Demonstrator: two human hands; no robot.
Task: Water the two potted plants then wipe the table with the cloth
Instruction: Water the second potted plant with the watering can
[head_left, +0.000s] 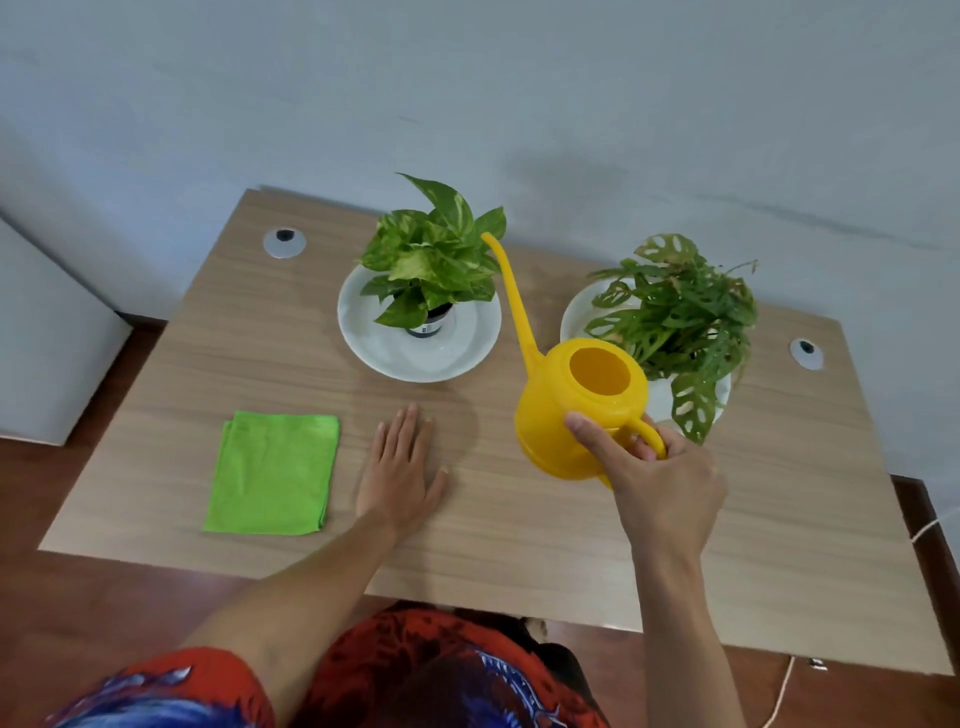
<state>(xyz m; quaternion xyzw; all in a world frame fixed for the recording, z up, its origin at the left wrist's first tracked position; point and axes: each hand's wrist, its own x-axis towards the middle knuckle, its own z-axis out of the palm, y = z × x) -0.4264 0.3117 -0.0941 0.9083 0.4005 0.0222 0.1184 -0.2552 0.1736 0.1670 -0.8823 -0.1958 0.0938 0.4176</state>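
Right hand (660, 483) gripped yellow watering can (576, 410) by its handle, spout beside left plant (436, 260), left hand (400, 467) flat, open on table (519, 545), green cloth (272, 473) nearby (pot label unreadable).

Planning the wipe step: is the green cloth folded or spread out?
Folded. The green cloth lies flat on the table as a neat rectangle, layered edges showing along its right side.

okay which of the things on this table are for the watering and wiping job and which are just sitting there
For the job: watering can in the right hand, left plant, right plant, cloth, table.
Just there: two saucers, two grommets.
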